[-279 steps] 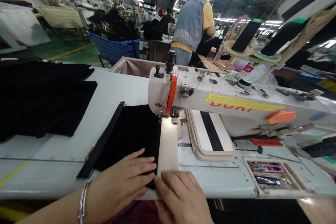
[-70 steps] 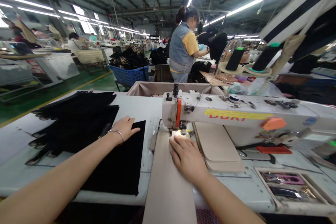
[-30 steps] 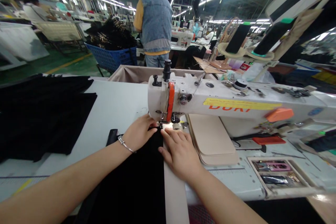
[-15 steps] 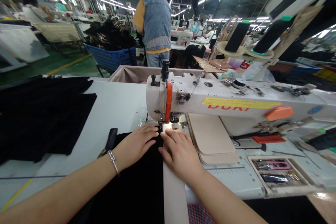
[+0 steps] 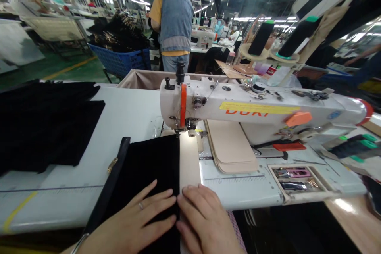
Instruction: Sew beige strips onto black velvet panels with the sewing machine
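Beneath the left hand (image 5: 133, 216), fingers spread flat and unclenched, the black fabric panel (image 5: 149, 158) overhangs the tabletop's (image 5: 235, 194) front edge. Its long axis points away toward the presser foot (image 5: 177, 133), beside the beige strip (image 5: 189, 158). The right hand (image 5: 205, 218) covers that strip; whether its fingers pinch, I cannot tell.

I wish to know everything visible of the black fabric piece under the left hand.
The black fabric piece looks matte, with a dark band bearing a gold-coloured metal part along its left side. It lies flat on the white table, reaching past its near edge, far right corner at the presser foot, right edge along the beige strip. The left hand lies on it.
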Tool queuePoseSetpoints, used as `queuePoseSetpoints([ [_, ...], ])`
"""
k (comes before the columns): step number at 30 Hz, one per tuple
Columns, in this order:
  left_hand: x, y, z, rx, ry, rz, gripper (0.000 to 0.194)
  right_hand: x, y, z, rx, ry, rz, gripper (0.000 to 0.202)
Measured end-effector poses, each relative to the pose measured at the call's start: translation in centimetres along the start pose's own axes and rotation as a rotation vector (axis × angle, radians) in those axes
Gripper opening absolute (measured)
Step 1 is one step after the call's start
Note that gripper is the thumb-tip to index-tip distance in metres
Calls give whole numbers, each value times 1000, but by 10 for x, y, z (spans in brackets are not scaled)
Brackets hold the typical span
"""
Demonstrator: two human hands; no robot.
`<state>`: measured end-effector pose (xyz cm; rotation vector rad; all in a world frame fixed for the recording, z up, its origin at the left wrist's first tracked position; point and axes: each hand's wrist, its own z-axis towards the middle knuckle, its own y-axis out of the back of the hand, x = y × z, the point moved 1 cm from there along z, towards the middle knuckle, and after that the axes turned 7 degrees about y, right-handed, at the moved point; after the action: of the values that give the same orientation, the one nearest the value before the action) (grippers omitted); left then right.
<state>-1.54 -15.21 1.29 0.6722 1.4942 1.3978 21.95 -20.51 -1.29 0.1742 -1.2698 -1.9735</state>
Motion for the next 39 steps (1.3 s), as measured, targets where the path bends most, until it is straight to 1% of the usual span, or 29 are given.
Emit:
queuePoseSetpoints([
  [1,-9,-3,-6,-13,-24,30,56,6,0,-9,-18,36,-15,36],
  [3,-19,-10,-12,-44,-20,86,47,16,-3,-22,-52,78,-45,37],
  [6,-22,-16,-12,-70,-2,118,43,23,-14,-34,-113,86,-90,31],
  [9,-21,-14,-12,-97,-30,100,44,27,-24,-39,-143,83,-149,27],
  [11,-20,-11,-13,-95,-46,85,44,28,-25,-39,-164,87,-187,27],
  [13,-19,-9,-13,-70,-28,82,44,28,-22,-36,-192,99,-216,24],
  [14,-17,-9,-11,-64,16,88,47,29,-21,-34,-200,111,-223,22],
  [17,-13,-11,-2,-83,153,122,63,29,-16,-26,-234,128,-221,20],
  [19,-8,-15,7,-91,193,139,67,29,-15,-22,-285,128,-220,20],
  [21,-4,-17,14,-64,191,148,66,27,-17,-18,-327,127,-221,20],
  [24,3,-17,19,-23,205,172,64,23,-21,-15,-320,131,-227,20],
  [26,7,-15,21,-16,211,180,61,20,-24,-15,-310,129,-212,21],
  [29,14,-13,27,-39,223,169,59,14,-24,-13,-265,133,-159,29],
  [31,18,-11,31,-75,225,153,58,10,-22,-9,-221,125,-131,29],
  [33,20,-9,33,-117,200,134,56,6,-18,-4,-226,109,-100,28],
  [35,19,-7,32,-150,155,109,50,3,-15,1,-189,98,-61,26],
  [39,16,-9,23,-154,83,55,36,-4,-10,10,-96,67,7,29],
])
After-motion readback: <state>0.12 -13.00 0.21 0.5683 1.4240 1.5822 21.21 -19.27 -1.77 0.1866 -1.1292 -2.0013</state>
